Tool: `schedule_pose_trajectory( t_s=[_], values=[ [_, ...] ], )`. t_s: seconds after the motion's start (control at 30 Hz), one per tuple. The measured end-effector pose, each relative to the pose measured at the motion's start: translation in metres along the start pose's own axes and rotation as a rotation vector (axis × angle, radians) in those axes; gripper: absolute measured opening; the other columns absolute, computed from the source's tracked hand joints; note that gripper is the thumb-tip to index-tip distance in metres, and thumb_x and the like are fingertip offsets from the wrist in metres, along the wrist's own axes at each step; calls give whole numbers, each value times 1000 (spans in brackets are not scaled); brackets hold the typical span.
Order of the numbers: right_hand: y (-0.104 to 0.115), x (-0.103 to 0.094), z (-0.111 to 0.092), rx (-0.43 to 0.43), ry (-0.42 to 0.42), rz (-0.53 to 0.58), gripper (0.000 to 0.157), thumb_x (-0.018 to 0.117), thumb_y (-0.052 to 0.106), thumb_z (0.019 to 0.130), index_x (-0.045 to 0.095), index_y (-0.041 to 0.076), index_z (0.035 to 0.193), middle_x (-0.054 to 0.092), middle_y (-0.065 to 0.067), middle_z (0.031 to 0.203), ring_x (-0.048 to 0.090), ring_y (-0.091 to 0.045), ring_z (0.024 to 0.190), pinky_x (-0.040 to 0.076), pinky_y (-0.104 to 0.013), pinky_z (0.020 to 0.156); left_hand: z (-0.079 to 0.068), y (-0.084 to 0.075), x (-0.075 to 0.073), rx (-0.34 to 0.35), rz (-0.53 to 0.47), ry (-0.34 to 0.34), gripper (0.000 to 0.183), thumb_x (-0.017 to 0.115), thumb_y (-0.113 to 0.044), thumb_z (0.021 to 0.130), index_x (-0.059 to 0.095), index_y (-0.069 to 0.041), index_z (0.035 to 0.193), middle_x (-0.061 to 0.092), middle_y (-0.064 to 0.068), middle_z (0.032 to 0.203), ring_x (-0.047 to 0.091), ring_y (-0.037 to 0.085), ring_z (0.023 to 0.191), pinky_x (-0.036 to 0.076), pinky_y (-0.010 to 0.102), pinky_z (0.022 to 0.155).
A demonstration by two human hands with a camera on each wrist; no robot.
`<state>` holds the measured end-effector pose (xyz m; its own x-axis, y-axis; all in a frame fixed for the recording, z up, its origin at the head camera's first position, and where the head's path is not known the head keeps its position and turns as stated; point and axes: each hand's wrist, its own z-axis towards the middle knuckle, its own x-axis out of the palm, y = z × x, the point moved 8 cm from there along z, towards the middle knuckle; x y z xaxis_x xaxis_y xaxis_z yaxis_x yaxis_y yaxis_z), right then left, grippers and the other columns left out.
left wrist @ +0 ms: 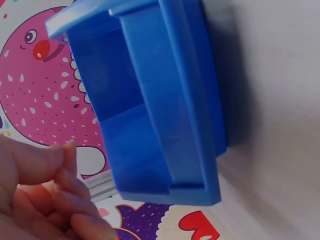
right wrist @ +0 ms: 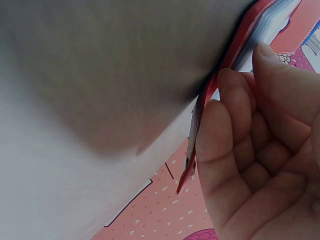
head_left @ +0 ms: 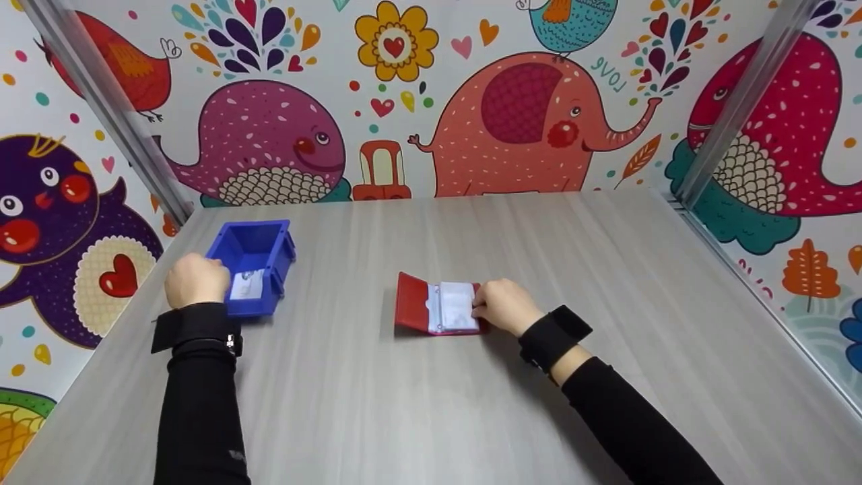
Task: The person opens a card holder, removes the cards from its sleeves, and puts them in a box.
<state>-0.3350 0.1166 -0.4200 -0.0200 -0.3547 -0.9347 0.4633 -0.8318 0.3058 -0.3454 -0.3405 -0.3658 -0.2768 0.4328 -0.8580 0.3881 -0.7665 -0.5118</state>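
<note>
A small red card holder lies opened on the table, its left cover tilted up and clear sleeves with white contents showing inside. My right hand pinches its right edge, thumb on the page side and fingers against the red cover. To the left stands a blue plastic bin with a white card-like piece at its near end. My left hand hovers at the bin's left side, fingers curled and thumb against the index finger; nothing shows between them in the left wrist view.
The pale wood-grain table meets a patterned wall with cartoon animals at the back. Metal frame posts rise at the back corners, and patterned panels close off both sides.
</note>
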Motion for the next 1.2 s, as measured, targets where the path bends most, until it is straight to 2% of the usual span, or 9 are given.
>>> schedule_pose_trajectory(
  t_s=[0.37,0.77,1.03,1.2],
  values=[
    [0,0,0,-16,0,0,10,80,8,80,73,7,73,68,-2,71,58,-20,65,51,-38,65,-17,-15,7,61,-29,-35,34,46,-16,100,66,7,116,62,29,120,56,49,109,45,57,90],
    [0,0,0,-3,24,-5,10,79,10,83,74,7,76,67,-3,73,55,-19,64,50,-37,65,-50,-56,17,344,-122,-210,19,60,-8,89,73,6,92,69,26,96,64,48,88,47,56,79],
    [-2,1,0,16,36,-7,9,79,10,84,75,7,77,68,-2,74,56,-19,66,51,-38,66,-69,-96,34,470,-166,-162,16,61,-5,87,71,7,91,69,25,93,64,44,90,47,54,81],
    [0,1,0,-18,19,-10,9,80,9,82,75,7,75,69,-2,73,59,-19,66,51,-37,66,-83,-124,50,544,-195,-121,14,64,-6,87,72,6,90,70,23,91,64,41,90,47,51,83]
  ],
)
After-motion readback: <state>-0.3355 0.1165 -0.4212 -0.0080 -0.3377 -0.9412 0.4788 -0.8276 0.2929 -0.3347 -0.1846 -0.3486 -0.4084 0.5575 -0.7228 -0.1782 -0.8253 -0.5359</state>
